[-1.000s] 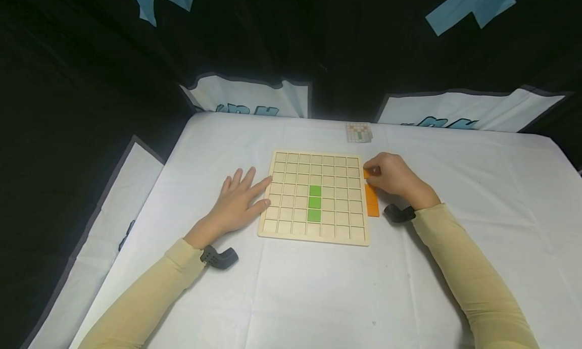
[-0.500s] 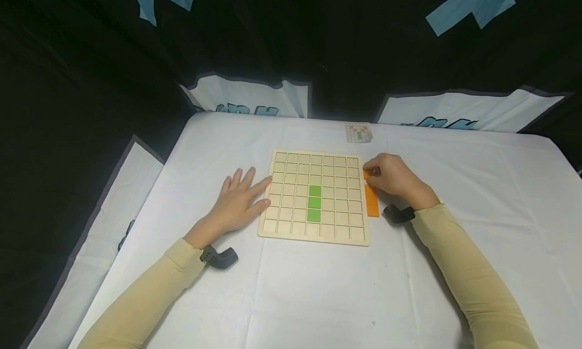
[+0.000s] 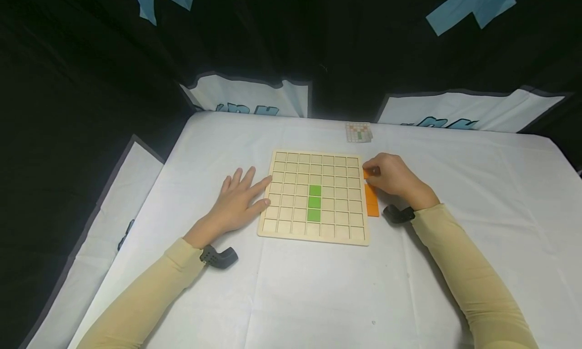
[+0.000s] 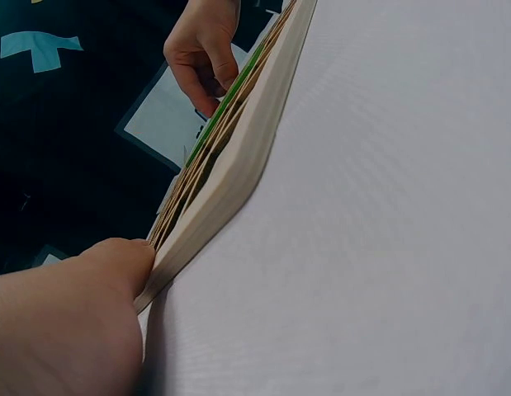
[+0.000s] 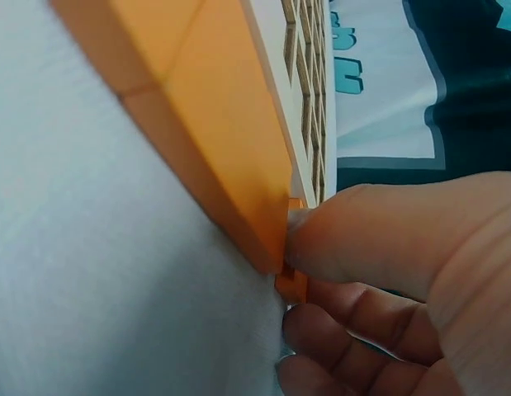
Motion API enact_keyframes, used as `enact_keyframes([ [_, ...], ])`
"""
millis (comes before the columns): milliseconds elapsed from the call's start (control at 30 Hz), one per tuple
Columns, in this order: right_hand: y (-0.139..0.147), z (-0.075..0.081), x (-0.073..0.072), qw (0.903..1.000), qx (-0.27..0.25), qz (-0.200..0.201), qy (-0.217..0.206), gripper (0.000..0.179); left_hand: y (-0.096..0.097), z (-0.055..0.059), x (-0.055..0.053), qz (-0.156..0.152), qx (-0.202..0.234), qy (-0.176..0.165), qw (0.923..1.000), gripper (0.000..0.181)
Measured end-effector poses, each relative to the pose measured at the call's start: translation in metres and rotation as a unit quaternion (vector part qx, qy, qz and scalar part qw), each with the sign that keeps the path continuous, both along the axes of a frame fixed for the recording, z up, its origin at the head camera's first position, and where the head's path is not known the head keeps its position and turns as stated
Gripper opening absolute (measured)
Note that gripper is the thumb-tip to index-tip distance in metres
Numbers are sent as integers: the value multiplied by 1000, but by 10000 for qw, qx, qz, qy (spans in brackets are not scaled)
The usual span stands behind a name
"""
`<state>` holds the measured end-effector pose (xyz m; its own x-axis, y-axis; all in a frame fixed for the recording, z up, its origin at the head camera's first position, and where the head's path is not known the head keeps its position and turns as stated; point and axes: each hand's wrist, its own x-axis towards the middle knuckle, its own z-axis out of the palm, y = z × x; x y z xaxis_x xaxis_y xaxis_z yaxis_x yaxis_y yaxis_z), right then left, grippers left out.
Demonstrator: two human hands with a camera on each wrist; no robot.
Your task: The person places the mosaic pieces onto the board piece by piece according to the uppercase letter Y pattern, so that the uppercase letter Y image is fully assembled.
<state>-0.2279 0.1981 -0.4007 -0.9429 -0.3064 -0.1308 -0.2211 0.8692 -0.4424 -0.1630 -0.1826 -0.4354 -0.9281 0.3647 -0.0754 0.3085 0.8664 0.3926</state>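
Note:
A square wooden grid board (image 3: 339, 206) lies on the white table, with green tiles (image 3: 314, 202) in one of its columns. My left hand (image 3: 231, 206) lies with spread fingers at the board's left side, thumb and forefinger touching the edge. Just off the right edge, my right hand (image 3: 392, 177) pinches an orange tile (image 5: 293, 287) between thumb and fingers; the hand partly hides this tile. Nearer me, a row of joined-looking orange tiles (image 3: 371, 201) lies along the same edge. In the right wrist view this orange row fills the foreground close to the thumb.
Behind the board lies a small printed card (image 3: 358, 132) with a grid pattern. Black curtain (image 3: 273, 36) with blue tape hangs at the table's back and left. Each wrist wears a dark camera band (image 3: 219, 257). White tablecloth (image 3: 313, 293) covers the area in front.

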Motion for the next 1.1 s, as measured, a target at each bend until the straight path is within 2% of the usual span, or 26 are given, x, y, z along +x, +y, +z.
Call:
enact_keyframes([
  [733,1,0,1,10000,-6,59,38,37,1,-1,0,55,25,1,10000,63],
  [1100,1,5,2,10000,-36,-15,83,37,0,0,0,31,37,16,10000,63],
])
